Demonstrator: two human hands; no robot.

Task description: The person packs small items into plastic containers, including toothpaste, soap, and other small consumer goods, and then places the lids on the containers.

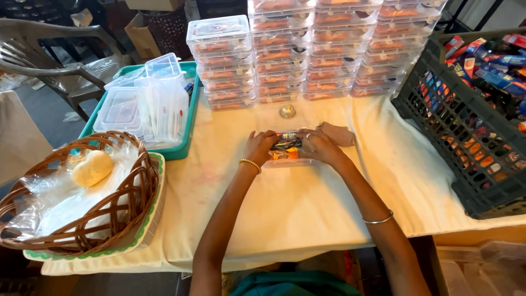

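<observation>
- the table under a cream cloth (285,208) served as the work surface, everything ranged round its edges so the middle stayed free for the hands.
- the dark grey plastic crate of bright wrapped snack packets (466,137) sat at the right, within easy reach of that arm.
- the stacks of filled clear plastic boxes with lids on (307,55) stood in rows at the far edge, out of the way.
- the teal tray of empty clear containers (159,104) lay far left; the brown wicker basket lined with plastic (82,214), holding one pale bun (92,168), sat nearer.
- the shallow clear box of snack packets (286,149) lay at the centre, between the hands.
- the left hand (259,147) and right hand (320,145) flanked it, fingers curled down onto its contents, seemingly pressing the packets in; neither grasped anything clear of the box.
- a small round metal object (287,111) lay just beyond.
</observation>
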